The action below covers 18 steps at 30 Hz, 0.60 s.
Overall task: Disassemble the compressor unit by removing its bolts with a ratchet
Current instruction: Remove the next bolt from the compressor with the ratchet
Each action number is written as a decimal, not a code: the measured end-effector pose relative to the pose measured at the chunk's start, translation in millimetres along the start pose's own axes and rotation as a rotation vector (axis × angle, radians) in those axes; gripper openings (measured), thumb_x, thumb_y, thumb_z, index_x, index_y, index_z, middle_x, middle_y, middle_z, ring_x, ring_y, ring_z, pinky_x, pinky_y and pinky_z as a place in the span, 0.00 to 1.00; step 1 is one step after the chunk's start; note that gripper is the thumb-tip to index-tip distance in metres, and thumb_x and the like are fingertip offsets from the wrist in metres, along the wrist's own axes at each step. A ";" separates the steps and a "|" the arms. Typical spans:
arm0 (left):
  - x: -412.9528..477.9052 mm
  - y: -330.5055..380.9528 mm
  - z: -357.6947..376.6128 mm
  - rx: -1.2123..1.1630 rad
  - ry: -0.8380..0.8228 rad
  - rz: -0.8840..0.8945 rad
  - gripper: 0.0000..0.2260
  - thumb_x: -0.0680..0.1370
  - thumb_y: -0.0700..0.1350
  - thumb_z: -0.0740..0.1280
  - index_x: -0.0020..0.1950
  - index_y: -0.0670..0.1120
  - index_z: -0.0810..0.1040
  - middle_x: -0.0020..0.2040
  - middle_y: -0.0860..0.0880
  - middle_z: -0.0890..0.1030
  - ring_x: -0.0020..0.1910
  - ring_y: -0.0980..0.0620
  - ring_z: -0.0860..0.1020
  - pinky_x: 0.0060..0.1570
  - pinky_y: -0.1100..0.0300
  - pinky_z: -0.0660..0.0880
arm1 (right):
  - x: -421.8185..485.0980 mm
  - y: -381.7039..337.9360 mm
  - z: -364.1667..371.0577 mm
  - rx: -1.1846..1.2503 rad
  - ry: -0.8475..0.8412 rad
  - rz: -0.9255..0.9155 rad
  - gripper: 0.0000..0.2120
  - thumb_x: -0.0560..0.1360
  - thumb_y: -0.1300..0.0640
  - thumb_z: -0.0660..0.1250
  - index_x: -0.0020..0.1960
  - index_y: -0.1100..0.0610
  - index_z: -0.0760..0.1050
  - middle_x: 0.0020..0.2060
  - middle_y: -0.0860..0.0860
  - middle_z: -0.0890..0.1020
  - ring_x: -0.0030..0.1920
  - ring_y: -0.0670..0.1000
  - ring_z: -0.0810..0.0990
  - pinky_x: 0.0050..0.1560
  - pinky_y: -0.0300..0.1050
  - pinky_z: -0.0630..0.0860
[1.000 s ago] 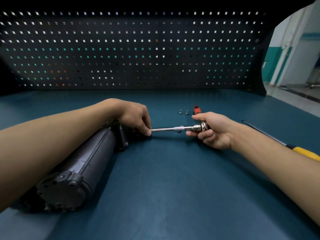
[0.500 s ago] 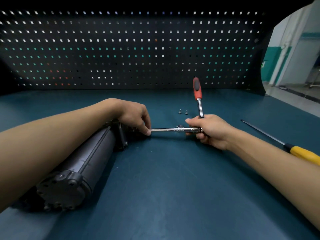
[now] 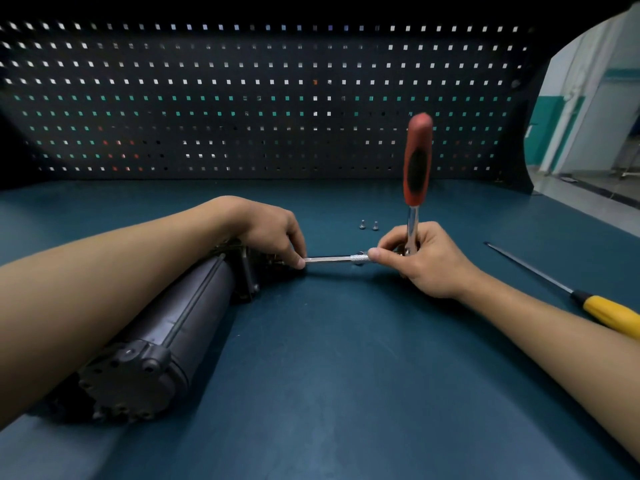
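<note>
Head view: left hand [image 3: 270,230] is pinching the stiff extension bar [image 3: 329,259] at the probably heavy compressor [image 3: 180,313]; right hand [image 3: 429,261] is gripping the ratchet [image 3: 418,161] by its head.

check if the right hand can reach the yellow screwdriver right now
Probably yes: the yellow screwdriver lies on the table right of the right hand, nothing between. But that hand grips the ratchet and must let go first.

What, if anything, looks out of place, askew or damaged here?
Nothing stands out. The compressor lies on its side, the ratchet reaches toward its far end, two loose bolts sit together behind, and a screwdriver lies flat at right. No spill or visible damage.
</note>
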<state>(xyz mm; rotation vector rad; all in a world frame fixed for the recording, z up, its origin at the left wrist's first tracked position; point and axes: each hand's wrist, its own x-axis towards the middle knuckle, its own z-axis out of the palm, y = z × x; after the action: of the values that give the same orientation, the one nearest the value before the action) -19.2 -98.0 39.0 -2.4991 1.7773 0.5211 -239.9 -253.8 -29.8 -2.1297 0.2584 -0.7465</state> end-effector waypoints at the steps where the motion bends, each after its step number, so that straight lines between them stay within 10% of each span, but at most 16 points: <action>1: -0.4 0.1 0.0 -0.004 0.001 -0.002 0.08 0.77 0.53 0.73 0.54 0.54 0.85 0.34 0.64 0.82 0.35 0.65 0.79 0.35 0.75 0.72 | -0.2 0.8 -0.1 -0.010 -0.008 -0.026 0.06 0.74 0.58 0.76 0.39 0.56 0.83 0.27 0.40 0.78 0.28 0.41 0.74 0.33 0.31 0.68; 11: -6.2 5.1 -0.5 -0.001 -0.020 -0.012 0.10 0.77 0.53 0.72 0.58 0.55 0.84 0.42 0.60 0.84 0.47 0.54 0.82 0.49 0.63 0.75 | 2.8 9.9 -5.7 -0.270 -0.070 -0.217 0.05 0.71 0.44 0.76 0.45 0.41 0.84 0.40 0.43 0.85 0.42 0.45 0.83 0.47 0.50 0.80; 18: -7.9 6.2 -1.1 0.010 -0.008 0.000 0.09 0.77 0.52 0.72 0.56 0.54 0.83 0.48 0.54 0.85 0.50 0.52 0.82 0.51 0.61 0.75 | 11.8 27.1 -5.2 -0.367 -0.032 -0.402 0.12 0.74 0.39 0.73 0.57 0.35 0.80 0.45 0.41 0.84 0.42 0.47 0.83 0.39 0.51 0.79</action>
<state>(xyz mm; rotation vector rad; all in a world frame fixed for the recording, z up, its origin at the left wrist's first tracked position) -26.9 -93.1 43.3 -2.4870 1.7732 0.5198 -231.4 -279.2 -43.5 -2.5813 -0.0616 -0.9486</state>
